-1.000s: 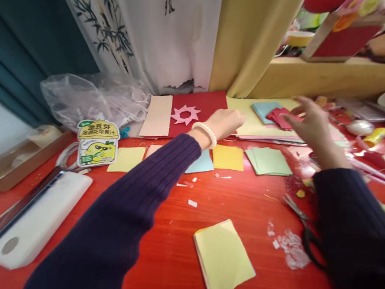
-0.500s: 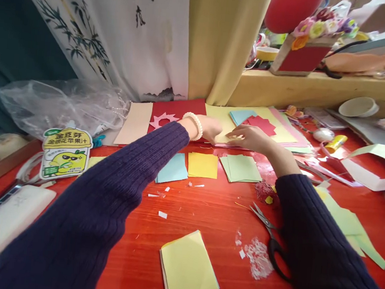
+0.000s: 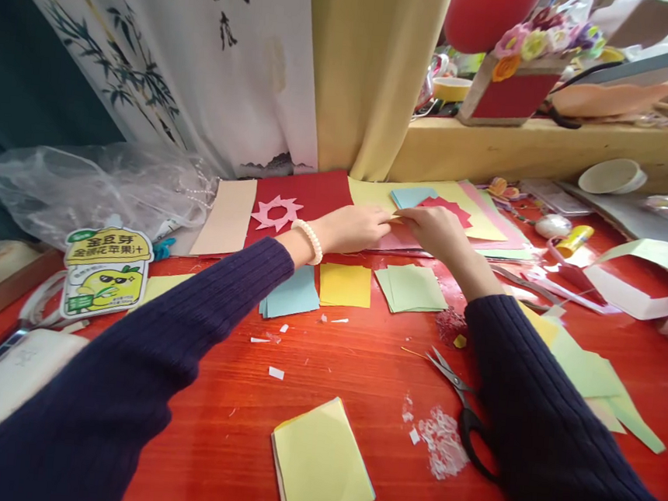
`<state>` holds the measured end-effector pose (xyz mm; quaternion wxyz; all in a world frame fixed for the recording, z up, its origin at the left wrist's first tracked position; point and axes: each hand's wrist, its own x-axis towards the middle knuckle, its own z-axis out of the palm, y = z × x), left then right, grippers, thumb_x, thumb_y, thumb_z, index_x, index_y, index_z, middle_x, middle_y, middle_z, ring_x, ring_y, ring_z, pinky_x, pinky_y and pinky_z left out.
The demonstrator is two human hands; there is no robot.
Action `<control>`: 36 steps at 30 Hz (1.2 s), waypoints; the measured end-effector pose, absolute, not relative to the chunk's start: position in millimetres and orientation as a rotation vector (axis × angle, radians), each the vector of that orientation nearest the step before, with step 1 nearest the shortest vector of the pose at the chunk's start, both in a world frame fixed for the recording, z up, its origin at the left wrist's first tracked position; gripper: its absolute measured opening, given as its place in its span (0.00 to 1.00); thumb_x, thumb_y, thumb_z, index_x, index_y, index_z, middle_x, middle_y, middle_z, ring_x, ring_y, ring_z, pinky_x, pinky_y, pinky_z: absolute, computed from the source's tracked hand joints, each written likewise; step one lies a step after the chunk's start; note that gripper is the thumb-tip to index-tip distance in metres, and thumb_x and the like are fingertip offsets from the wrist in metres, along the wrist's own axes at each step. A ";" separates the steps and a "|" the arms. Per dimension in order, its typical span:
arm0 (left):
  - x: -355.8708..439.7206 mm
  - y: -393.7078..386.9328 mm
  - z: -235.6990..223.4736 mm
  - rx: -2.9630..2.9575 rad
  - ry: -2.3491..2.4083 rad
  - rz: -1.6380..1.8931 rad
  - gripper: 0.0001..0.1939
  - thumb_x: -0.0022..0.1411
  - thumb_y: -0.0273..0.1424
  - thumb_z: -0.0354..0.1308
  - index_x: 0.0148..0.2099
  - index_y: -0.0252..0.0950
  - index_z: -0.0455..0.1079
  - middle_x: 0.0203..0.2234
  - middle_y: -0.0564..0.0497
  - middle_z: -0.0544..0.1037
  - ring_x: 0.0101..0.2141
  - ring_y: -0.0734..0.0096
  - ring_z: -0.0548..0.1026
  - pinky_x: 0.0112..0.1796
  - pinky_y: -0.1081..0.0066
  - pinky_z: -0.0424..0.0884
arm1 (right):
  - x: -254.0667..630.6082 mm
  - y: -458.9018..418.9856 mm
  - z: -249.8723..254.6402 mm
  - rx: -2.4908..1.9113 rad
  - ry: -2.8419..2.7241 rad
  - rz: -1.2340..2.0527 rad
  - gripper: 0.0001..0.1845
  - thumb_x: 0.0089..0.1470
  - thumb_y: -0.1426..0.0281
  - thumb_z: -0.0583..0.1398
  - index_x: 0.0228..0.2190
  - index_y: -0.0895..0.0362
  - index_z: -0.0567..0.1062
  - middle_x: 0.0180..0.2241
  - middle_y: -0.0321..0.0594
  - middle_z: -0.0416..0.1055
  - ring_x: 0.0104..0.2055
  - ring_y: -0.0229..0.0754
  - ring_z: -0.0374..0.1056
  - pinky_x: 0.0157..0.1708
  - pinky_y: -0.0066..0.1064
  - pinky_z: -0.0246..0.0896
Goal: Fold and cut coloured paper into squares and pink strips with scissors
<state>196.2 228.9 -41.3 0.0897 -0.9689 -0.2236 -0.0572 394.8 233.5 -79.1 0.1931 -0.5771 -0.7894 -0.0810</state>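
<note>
Paper [image 3: 396, 216], a thin yellow bit, sits between the fingertips of the left hand [image 3: 350, 232] and the right hand [image 3: 438, 232]; the left has its fingers bent and drawn together, the right has its fingers curled down, tips close, both seemingly pinching it; whether it is loose or the edge of the pale yellow sheet [image 3: 369, 193] below, I cannot tell; half a second ago the right hand's tips sat a little lower, and a second ago that hand was spread in the air; more of the pink sheet [image 3: 396, 242] now shows under the hands; just beyond the right hand lie a red star [image 3: 454, 211] and blue paper [image 3: 413, 196]; left of the left hand, the pink star [image 3: 261, 215] that the sleeve [image 3: 186, 331] partly covered is in full view; this side of the hands lie yellow squares [image 3: 345, 286] and green squares [image 3: 415, 290].
</note>
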 end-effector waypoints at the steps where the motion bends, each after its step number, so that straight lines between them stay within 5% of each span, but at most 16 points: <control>1: 195.7 230.1 -45.2 -2.857 -0.646 -0.137 0.15 0.64 0.29 0.47 0.46 0.29 0.72 0.44 0.40 0.73 0.47 0.58 0.66 0.45 0.64 0.59 | 394.2 233.5 -78.2 -1.635 -2.187 -0.246 0.18 0.57 0.72 0.52 0.42 0.55 0.79 0.34 0.46 0.78 0.34 0.47 0.71 0.31 0.34 0.57; 7: 196.9 241.9 -47.7 -2.661 -0.566 -0.081 0.14 0.63 0.29 0.49 0.39 0.26 0.75 0.43 0.38 0.72 0.48 0.48 0.62 0.45 0.55 0.56 | 392.5 232.6 -74.6 -1.705 -2.073 -0.307 0.19 0.60 0.69 0.50 0.45 0.53 0.78 0.35 0.44 0.78 0.34 0.46 0.71 0.29 0.33 0.56; 16: 201.8 233.9 -44.6 -2.398 -0.318 -0.060 0.21 0.67 0.20 0.36 0.42 0.29 0.72 0.44 0.40 0.71 0.46 0.60 0.66 0.45 0.62 0.57 | 389.4 228.7 -68.8 -1.732 -2.081 -0.318 0.19 0.59 0.68 0.50 0.44 0.52 0.78 0.35 0.44 0.78 0.33 0.46 0.70 0.28 0.32 0.54; 21: 202.6 233.2 -52.6 -2.376 -0.078 -0.017 0.20 0.68 0.20 0.36 0.44 0.35 0.71 0.33 0.48 0.75 0.37 0.68 0.69 0.40 0.68 0.59 | 389.9 229.3 -68.4 -1.741 -2.094 -0.343 0.19 0.59 0.68 0.50 0.44 0.53 0.78 0.34 0.46 0.78 0.32 0.45 0.70 0.26 0.31 0.51; 30: 201.8 244.4 -48.8 -2.427 -0.421 -0.069 0.13 0.64 0.26 0.49 0.35 0.31 0.74 0.37 0.44 0.75 0.46 0.57 0.67 0.43 0.61 0.57 | 389.7 228.9 -66.6 -1.752 -2.166 -0.448 0.18 0.60 0.69 0.49 0.40 0.52 0.78 0.28 0.43 0.75 0.27 0.43 0.67 0.24 0.31 0.44; 36: 205.2 247.0 -48.8 -2.528 -0.482 -0.013 0.16 0.64 0.26 0.46 0.34 0.29 0.76 0.38 0.42 0.75 0.48 0.53 0.64 0.46 0.57 0.54 | 388.3 228.1 -66.0 -1.778 -2.189 -0.487 0.17 0.61 0.69 0.49 0.36 0.53 0.78 0.27 0.43 0.74 0.26 0.42 0.65 0.23 0.31 0.42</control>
